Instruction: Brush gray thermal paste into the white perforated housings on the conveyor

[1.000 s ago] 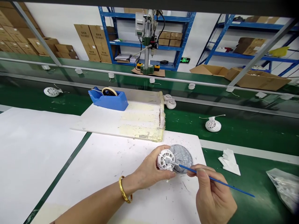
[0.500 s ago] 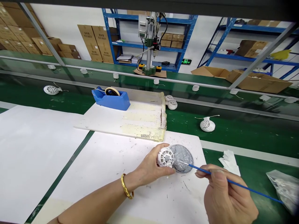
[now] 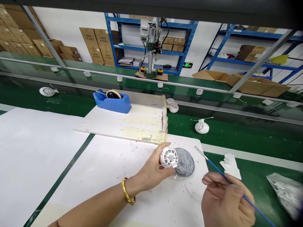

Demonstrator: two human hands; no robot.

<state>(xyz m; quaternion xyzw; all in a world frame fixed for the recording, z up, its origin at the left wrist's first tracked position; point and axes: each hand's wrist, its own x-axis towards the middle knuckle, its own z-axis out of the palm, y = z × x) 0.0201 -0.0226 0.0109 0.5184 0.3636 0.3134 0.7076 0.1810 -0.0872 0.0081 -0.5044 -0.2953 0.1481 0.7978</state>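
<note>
My left hand (image 3: 155, 168) grips a round white slotted part (image 3: 169, 157) between thumb and fingers, over the left edge of a grey paste-covered disc (image 3: 184, 162). The part's slotted face, with a small white label, is turned up toward me. In my right hand (image 3: 228, 197) is a thin blue brush (image 3: 216, 167), held like a pen. Its pale tip points up and left, to the right of the disc and apart from the white part. The disc lies on white paper (image 3: 151, 205).
A blue tape dispenser (image 3: 113, 102) stands on a white board (image 3: 142, 121) behind my left hand. Crumpled tissue (image 3: 230, 165) and a plastic bag (image 3: 287, 194) lie at right. More white parts, one of them a slotted piece (image 3: 202, 127), sit on the green surface (image 3: 260, 135) behind.
My right hand has swung the brush tip up and away from the white part. The held part has tilted and shifted slightly. White parts on the green surface have moved left.
</note>
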